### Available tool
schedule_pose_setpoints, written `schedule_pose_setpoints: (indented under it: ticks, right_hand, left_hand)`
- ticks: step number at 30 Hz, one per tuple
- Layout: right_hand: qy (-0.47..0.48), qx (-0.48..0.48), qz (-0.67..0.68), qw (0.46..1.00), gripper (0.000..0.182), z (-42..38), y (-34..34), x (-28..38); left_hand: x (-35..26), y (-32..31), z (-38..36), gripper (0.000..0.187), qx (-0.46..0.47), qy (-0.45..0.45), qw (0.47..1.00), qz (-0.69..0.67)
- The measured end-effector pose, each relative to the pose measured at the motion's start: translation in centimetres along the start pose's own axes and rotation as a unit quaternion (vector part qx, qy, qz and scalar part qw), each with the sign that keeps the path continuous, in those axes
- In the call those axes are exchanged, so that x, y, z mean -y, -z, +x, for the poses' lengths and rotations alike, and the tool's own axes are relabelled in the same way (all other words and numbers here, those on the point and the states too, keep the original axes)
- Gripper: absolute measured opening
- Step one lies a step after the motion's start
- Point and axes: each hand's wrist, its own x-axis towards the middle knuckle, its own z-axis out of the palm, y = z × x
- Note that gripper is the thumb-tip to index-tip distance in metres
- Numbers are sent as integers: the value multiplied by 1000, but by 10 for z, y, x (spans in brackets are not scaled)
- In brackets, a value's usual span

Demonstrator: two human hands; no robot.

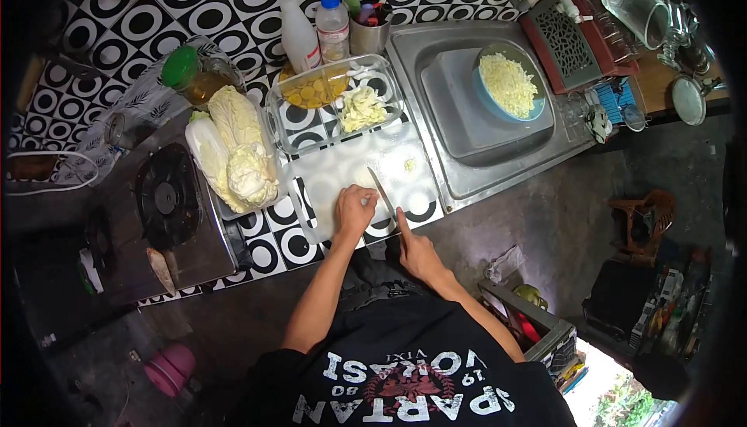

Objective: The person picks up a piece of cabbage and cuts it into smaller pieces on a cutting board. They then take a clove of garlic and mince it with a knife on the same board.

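My right hand [418,253] is closed around the handle of a kitchen knife [381,189], its index finger stretched forward along the knife. The blade points away from me over a translucent white cutting board [323,166]. Just left of the blade, my left hand [356,207] rests on the board with its fingers bent and pressed together. Whatever they hold is too small or hidden to make out. A few small pale chopped pieces [409,165] lie on the board right of the knife tip.
Behind the board stands a clear container [282,133] with yellow slices and pale cut pieces. Left, a tray [226,212] holds napa cabbage and cauliflower beside a stove [194,248]. Right, a blue bowl [490,101] of chopped pale vegetable sits at the sink [455,186]. Bottles [299,38] stand behind.
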Motion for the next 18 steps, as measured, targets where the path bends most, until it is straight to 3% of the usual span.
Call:
schedule_pose_setpoints:
  ticks: [8,11,18]
  right_hand:
    - [29,-18,-45,998,85,42,-21,-12]
    - [12,26,-84,996,90,59,-14,0]
    - [-21,49,-31,998,84,24,8,9]
  left_hand:
    - [0,1,-1,6,1,-18,1000,22]
    - [0,0,-1,6,-3,-20,999,30]
    - [-2,4,-2,6,4,27,1000,15]
